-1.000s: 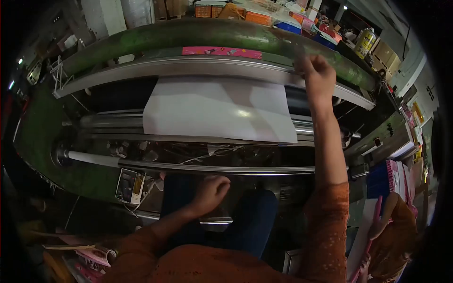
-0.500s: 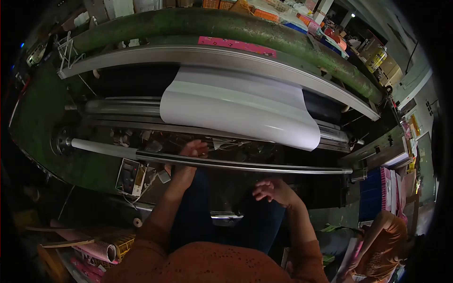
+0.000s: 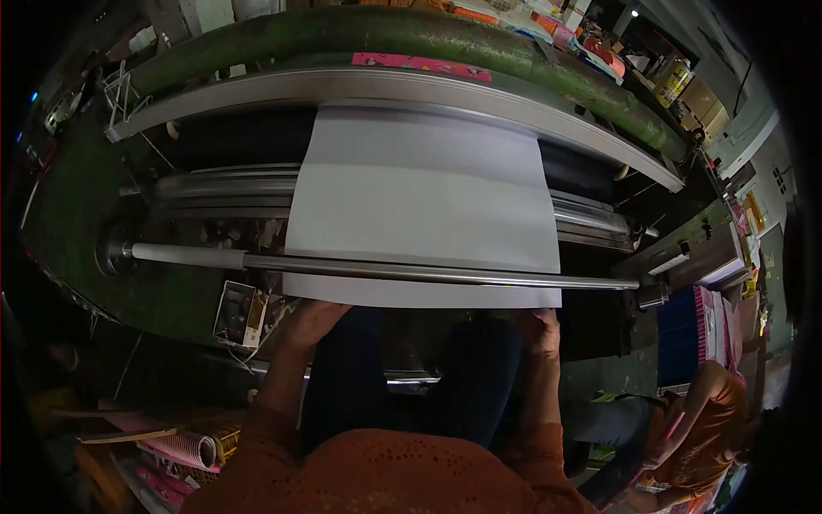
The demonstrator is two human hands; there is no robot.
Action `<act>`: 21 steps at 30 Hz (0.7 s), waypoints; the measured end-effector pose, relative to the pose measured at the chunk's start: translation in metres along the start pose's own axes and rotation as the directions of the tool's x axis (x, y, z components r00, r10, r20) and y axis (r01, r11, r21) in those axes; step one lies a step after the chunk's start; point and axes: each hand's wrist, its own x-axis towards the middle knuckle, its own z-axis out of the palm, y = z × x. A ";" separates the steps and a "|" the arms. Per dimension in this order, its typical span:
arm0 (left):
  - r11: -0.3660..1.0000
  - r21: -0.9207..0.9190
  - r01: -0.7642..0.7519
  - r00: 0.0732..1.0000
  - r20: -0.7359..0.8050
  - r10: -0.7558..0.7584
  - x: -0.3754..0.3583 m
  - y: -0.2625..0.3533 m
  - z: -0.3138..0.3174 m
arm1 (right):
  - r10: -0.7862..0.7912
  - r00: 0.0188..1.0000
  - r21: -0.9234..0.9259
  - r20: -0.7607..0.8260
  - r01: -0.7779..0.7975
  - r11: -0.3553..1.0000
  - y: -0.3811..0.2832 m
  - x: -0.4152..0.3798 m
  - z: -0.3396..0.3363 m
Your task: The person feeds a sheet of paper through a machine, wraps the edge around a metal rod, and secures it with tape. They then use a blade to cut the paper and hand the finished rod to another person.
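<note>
A wide white sheet (image 3: 419, 197) comes out of the machine from beneath a long metal beam and runs toward me. It passes under the shiny metal bar (image 3: 445, 273), and its near edge lies just on my side of that bar. My left hand (image 3: 318, 324) grips this edge near its left corner, with the fingers partly hidden below the sheet. At the right corner, my right hand (image 3: 539, 330) pinches the sheet.
A green roller (image 3: 368, 34) and the metal beam (image 3: 385, 87) span the back. Left of my hands sits a small control box (image 3: 240, 315). Stacked blue and pink material (image 3: 685, 334) stands at right. Another person (image 3: 706, 428) works at lower right; rolled material (image 3: 193, 450) lies lower left.
The sheet's curled front end has come down toward me and now lies flatter under the bar. Both hands, free before, have taken hold of its near edge.
</note>
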 end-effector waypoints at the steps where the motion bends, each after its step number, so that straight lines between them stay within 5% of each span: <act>1: 0.998 0.019 0.060 0.997 -0.051 -0.059 -0.008 0.001 0.001 | 0.067 0.998 0.029 0.004 -0.067 0.997 -0.008 -0.006 0.007; 5: 0.995 -0.036 0.092 0.995 0.048 -0.090 -0.017 0.015 0.031 | 0.147 0.986 0.023 -0.083 -0.146 0.989 -0.034 -0.024 0.036; 8: 0.983 -0.128 0.128 0.985 -0.100 -0.141 -0.028 0.021 0.034 | 0.169 0.957 -0.085 -0.236 -0.194 0.977 -0.051 -0.030 0.054; 9: 0.910 0.397 0.118 0.975 -0.221 -0.030 -0.035 0.022 0.030 | 0.137 0.944 -0.307 -0.299 -0.231 0.923 -0.055 -0.029 0.055; 10: 0.574 0.805 0.147 0.956 -0.265 0.126 -0.037 0.024 0.035 | 0.091 0.931 -0.509 -0.352 -0.272 0.817 -0.061 -0.030 0.061; 11: 0.574 0.806 0.147 0.956 -0.264 0.126 -0.037 0.026 0.044 | 0.080 0.937 -0.597 -0.339 -0.280 0.752 -0.073 -0.034 0.072; 12: 0.775 0.595 0.215 0.876 -0.468 0.116 -0.029 0.035 0.075 | 0.079 0.938 -0.596 -0.338 -0.278 0.753 -0.080 -0.037 0.082; 13: 0.917 0.332 0.222 0.763 -0.644 0.048 -0.024 0.042 0.098 | -0.139 0.926 -0.789 -0.350 -0.212 0.577 -0.084 -0.040 0.092; 15: 0.927 0.336 0.168 0.782 -0.618 0.083 -0.023 0.046 0.121 | -0.515 0.838 -0.981 -0.178 -0.113 0.155 -0.093 -0.050 0.128; 17: 0.933 0.340 0.115 0.799 -0.590 0.116 -0.024 0.046 0.124 | -0.602 0.704 -0.926 0.377 0.265 -0.269 -0.096 -0.054 0.165; 18: 0.938 0.326 0.120 0.797 -0.595 0.104 -0.024 0.046 0.123 | -0.383 0.828 -0.897 0.409 0.288 -0.337 -0.099 -0.060 0.172; 19: 0.942 0.310 0.128 0.795 -0.600 0.090 -0.023 0.046 0.121 | -0.225 0.848 -0.823 0.480 0.346 -0.451 -0.096 -0.061 0.179; 20: 0.941 0.310 0.134 0.796 -0.600 0.084 -0.022 0.048 0.123 | -0.055 0.851 -0.730 0.522 0.413 -0.545 -0.094 -0.057 0.185; 21: 0.948 0.294 0.121 0.781 -0.617 0.092 -0.019 0.049 0.126 | -0.077 0.750 -0.636 0.657 0.496 -0.590 -0.084 -0.045 0.174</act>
